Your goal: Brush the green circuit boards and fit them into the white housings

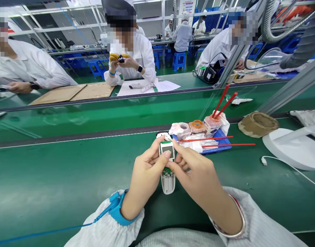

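Both my hands hold a small white handheld device with an open front, a little screen and a green circuit board showing. My left hand grips its left side, thumb pressed on the screen area. My right hand grips the right side, fingers curled against the board. The device hovers just above the green mat, in front of a blue tray. A blue wrist strap with a cord sits on my left wrist.
The blue tray holds tape rolls, white wipes and red sticks. A brown roll and a white lamp base with cable lie at the right. Beyond a green conveyor, several people in white coats work.
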Available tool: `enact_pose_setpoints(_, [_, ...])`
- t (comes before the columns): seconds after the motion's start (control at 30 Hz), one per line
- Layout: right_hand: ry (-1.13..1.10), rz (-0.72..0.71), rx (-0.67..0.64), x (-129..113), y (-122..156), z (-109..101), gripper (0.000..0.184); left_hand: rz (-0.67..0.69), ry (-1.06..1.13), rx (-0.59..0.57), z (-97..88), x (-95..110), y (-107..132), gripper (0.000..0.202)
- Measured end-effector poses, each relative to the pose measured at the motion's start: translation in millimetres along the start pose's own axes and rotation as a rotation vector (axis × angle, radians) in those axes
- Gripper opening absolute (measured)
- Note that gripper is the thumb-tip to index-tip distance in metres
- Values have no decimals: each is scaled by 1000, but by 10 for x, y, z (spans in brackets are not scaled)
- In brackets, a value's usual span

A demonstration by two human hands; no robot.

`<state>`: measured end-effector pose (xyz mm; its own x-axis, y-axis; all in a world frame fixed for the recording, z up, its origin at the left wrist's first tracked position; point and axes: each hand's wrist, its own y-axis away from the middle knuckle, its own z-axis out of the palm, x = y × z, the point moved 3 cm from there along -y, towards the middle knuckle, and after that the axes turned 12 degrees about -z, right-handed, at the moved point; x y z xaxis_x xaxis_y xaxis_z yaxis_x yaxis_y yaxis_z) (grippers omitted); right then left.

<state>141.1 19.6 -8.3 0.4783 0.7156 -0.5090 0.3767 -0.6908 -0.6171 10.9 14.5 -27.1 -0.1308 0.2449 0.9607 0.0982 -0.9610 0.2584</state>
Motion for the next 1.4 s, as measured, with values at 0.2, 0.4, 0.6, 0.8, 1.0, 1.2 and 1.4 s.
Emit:
enact_pose_setpoints(0.2, [5, -2, 43, 38, 18, 31, 39, -17, 70, -52, 2, 33, -4, 70])
enact_pose_setpoints(0.4, [-39, 48, 29, 40, 47, 111, 39, -84, 257, -225, 40, 55, -50, 57])
enact_pose_setpoints(0.6, [-386, 231, 18, 133, 90, 243, 51, -26, 264, -254, 23, 99, -79, 34])
enact_pose_setpoints(0.8, [-761, 528, -203, 237, 117, 378, 34, 4, 195, -211, -1, 59, -141, 34])
enact_pose_setpoints(1.0, [-868, 548, -226, 249, 120, 412, 35, 9, 106, -126, -17, 39, -169, 37])
enact_pose_setpoints(1.2, [-971, 586, -225, 269, 158, 495, 38, 1, 10, -18, -34, 29, -164, 41])
enact_pose_setpoints(1.4, [-943, 589, -196, 294, 151, 519, 30, 26, 0, -34, -25, 31, -164, 38])
